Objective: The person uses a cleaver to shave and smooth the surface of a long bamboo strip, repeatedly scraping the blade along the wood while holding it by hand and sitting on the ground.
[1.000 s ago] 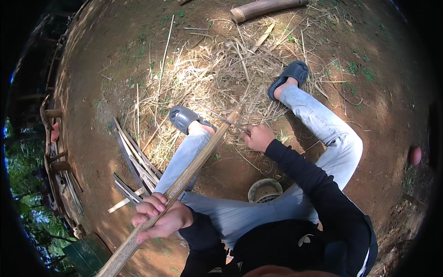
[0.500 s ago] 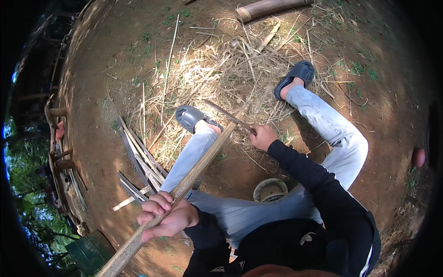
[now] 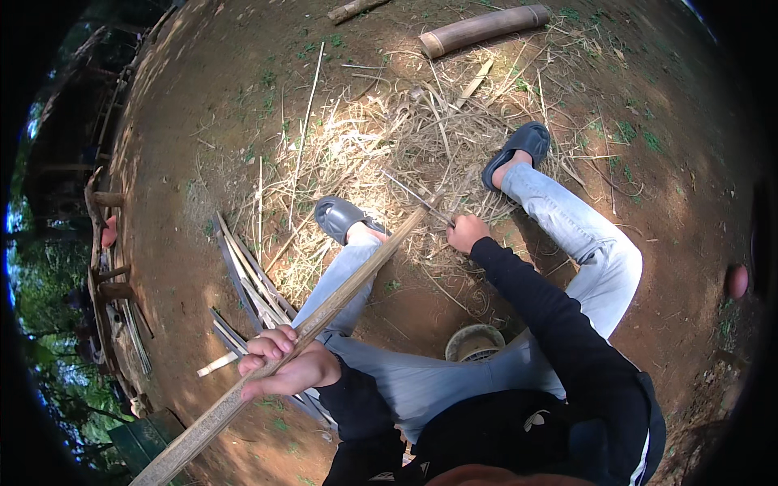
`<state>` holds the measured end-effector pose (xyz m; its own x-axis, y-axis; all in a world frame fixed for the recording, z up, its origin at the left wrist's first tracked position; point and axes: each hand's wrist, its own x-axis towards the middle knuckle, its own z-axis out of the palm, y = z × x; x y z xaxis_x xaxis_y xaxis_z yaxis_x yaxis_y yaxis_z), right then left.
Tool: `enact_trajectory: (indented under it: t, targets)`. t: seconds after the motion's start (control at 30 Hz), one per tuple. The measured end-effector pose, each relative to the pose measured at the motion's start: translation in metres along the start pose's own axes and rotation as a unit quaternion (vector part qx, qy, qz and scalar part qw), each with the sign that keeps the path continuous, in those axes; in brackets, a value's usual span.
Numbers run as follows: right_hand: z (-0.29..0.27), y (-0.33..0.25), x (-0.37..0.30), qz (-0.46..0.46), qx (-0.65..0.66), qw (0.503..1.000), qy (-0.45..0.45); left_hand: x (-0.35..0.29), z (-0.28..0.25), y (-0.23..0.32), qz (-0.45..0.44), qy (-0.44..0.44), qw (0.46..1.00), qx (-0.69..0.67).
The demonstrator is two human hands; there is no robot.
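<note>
My left hand (image 3: 285, 361) is closed round a long split bamboo strip (image 3: 344, 296), which runs slantwise from the lower left edge up toward the middle, between my legs. In my right hand (image 3: 468, 234) is the handle of a long, thin-bladed knife (image 3: 412, 192). Its blade crosses the strip near the far end, pointing up and left; whether the edge presses into the wood I cannot tell. Pale shavings (image 3: 413, 134) lie heaped on the ground beyond my feet, in part sunlit.
Several split strips (image 3: 251, 275) lie left of my left leg. A bamboo pole section (image 3: 486, 29) rests at the far side, with a shorter piece (image 3: 356, 10) left of it. A round container (image 3: 474, 342) stands under my legs. A wooden rail (image 3: 96, 267) borders the far left.
The bamboo strip and my left hand have shifted slightly left. The knife blade has turned and its tip has moved right. The whole view has tilted a little, showing more ground at the top.
</note>
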<state>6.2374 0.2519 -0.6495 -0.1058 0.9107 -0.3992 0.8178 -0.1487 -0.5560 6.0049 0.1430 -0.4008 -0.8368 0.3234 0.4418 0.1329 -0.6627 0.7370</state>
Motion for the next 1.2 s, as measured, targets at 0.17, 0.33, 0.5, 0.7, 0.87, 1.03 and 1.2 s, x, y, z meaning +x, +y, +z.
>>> enact_trajectory:
  t: [0.17, 0.33, 0.5, 0.7, 0.87, 1.03, 1.2]
  targets:
    - [0.017, -0.021, -0.032, -0.116, -0.001, 0.993, 0.023, 0.001, -0.011, 0.003, 0.0, 0.015, 1.0, 0.005]
    - [0.019, 0.029, 0.019, 0.032, -0.009, 0.999, 0.021, 0.006, -0.008, -0.007, -0.002, 0.01, 1.0, -0.005]
    - [0.01, -0.004, 0.002, -0.018, -0.031, 0.999, -0.003, 0.006, -0.018, -0.009, 0.007, 0.003, 1.0, -0.013]
    - [0.014, -0.003, 0.0, -0.042, -0.016, 0.999, -0.002, 0.011, -0.025, -0.005, -0.017, -0.02, 0.999, -0.038]
    - [0.009, 0.018, 0.027, 0.035, -0.06, 0.997, -0.027, 0.016, -0.016, -0.01, 0.007, 0.01, 1.0, 0.014]
    - [0.025, -0.021, -0.02, -0.052, -0.035, 0.998, -0.022, 0.009, -0.026, -0.005, -0.003, -0.008, 1.0, -0.004]
    - [0.022, 0.025, 0.006, 0.004, -0.068, 0.998, 0.016, 0.006, -0.012, -0.008, 0.002, -0.016, 1.0, 0.001]
